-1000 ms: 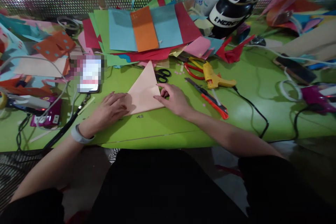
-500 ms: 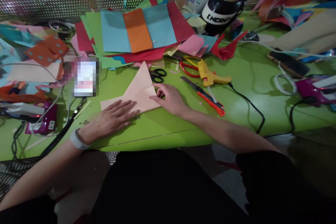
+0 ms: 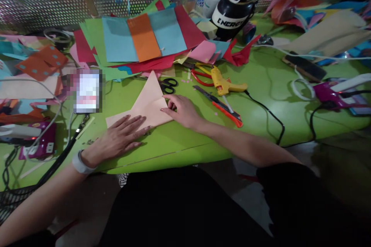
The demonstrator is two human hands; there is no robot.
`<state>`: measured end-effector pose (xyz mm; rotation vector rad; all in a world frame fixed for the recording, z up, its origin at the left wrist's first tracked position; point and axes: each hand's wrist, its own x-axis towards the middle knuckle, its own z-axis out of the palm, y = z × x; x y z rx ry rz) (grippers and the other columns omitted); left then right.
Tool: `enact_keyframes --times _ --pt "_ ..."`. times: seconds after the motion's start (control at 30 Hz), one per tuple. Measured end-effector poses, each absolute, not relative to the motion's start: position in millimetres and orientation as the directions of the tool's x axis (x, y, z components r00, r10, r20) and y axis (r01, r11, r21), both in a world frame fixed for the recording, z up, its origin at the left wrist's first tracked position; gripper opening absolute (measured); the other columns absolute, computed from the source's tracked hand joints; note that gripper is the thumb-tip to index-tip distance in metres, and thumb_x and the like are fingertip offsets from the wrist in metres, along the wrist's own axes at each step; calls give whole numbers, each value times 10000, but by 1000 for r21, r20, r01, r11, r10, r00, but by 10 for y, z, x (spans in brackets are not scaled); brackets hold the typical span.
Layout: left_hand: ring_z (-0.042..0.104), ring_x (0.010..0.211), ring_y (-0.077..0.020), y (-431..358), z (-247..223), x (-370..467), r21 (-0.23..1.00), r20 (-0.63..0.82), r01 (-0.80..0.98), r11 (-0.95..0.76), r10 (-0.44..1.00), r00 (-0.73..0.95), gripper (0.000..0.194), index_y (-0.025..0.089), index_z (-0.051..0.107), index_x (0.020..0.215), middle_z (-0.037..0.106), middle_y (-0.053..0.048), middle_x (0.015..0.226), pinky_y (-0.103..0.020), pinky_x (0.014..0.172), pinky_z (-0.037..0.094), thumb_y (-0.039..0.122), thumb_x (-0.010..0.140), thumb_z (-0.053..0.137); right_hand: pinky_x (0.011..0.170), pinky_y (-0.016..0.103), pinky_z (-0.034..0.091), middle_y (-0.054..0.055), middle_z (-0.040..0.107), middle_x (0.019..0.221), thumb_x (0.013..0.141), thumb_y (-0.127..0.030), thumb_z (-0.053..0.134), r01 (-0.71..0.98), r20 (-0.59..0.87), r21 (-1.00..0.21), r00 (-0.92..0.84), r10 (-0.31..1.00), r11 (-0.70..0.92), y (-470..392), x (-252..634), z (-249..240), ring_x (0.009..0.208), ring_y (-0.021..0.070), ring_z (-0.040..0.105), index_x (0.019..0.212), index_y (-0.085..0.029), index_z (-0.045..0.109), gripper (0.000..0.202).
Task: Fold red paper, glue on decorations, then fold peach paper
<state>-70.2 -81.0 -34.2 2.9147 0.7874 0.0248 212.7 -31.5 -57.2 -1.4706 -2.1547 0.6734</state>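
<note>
A pale peach sheet of paper point(image 3: 149, 100) lies folded on the green table, one pointed corner standing out toward the back. My left hand point(image 3: 120, 135) rests flat across its lower left part with the fingers stretched out. At the paper's right edge, my right hand point(image 3: 184, 112) has its thumb and curled fingers on a folded flap. Part of the paper is hidden under both hands. Just behind it are the black handles of a pair of scissors point(image 3: 169, 85), the blades partly covered.
Right of my hands lie a red-and-black utility knife point(image 3: 222, 108) and a yellow glue gun point(image 3: 224, 83) with a black cord. Coloured paper sheets point(image 3: 145, 36) are piled at the back, near a black bottle point(image 3: 234, 11). A phone point(image 3: 87, 90) lies on the left.
The whole view has shifted slightly, so the table's things appear a little further left. Both hands keep their places on the paper, and the fold looks the same.
</note>
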Motion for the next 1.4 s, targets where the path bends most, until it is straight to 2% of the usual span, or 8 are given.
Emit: enact_keyframes --times 0.37,0.87,1.03,1.1,1.17,1.27,1.33,1.4 --pt "227 1504 -258 -804 -371 -731 140 -2 497 -857 502 865 634 313 171 1583 198 -56 1643 -470 1244 164 501 1021 395 808 409 476 43 687 858 926 -389 617 728 86 -610 -334 939 314 -311 2119 -537 835 226 626 1250 -199 593 377" --pt "270 1491 -259 -798 -400 -731 170 37 500 -849 512 858 630 331 209 1573 248 -54 1631 -482 1236 204 495 1008 436 811 404 483 49 680 892 948 -395 592 736 96 -592 -339 936 327 -325 2114 -576 854 217 618 1293 -197 567 398" --pt "255 1497 -243 -801 -392 -724 159 20 506 -848 515 857 613 326 226 1568 240 -48 1635 -462 1242 191 508 1013 411 817 427 513 75 684 954 965 -377 558 759 126 -560 -320 939 334 -310 2170 -562 920 245 627 1329 -198 542 406" --pt "266 1494 -248 -803 -395 -724 156 24 506 -848 516 857 605 311 258 1561 255 -56 1630 -464 1239 197 523 1012 399 865 455 516 102 695 1024 992 -369 497 758 187 -541 -314 931 364 -358 2180 -496 988 260 632 1344 -186 538 399" --pt "282 1487 -259 -805 -406 -726 150 35 504 -851 514 857 607 288 299 1550 283 -70 1619 -469 1236 203 543 1007 394 994 502 466 135 682 1181 1011 -400 445 723 273 -473 -424 864 504 -462 2159 -420 1148 278 601 1369 -171 531 434" --pt "278 1488 -263 -804 -423 -732 125 32 504 -855 511 859 615 274 334 1538 297 -79 1612 -470 1236 197 566 999 393 1170 545 295 141 551 1442 974 -567 447 509 251 -312 -771 586 802 -664 2075 -383 1403 289 423 1442 -165 472 616" --pt "266 1493 -257 -805 -429 -737 109 29 504 -857 510 860 618 274 334 1537 286 -81 1616 -463 1236 197 568 997 397 1211 542 222 151 451 1528 919 -678 451 424 168 -243 -868 468 873 -762 2018 -426 1469 288 324 1482 -151 420 772" --pt "262 1495 -254 -806 -428 -742 103 32 501 -860 506 862 624 272 322 1541 281 -86 1618 -461 1233 207 563 996 407 1228 542 177 167 391 1558 882 -738 443 424 114 -201 -885 451 883 -804 1989 -493 1488 290 282 1503 -133 384 869"
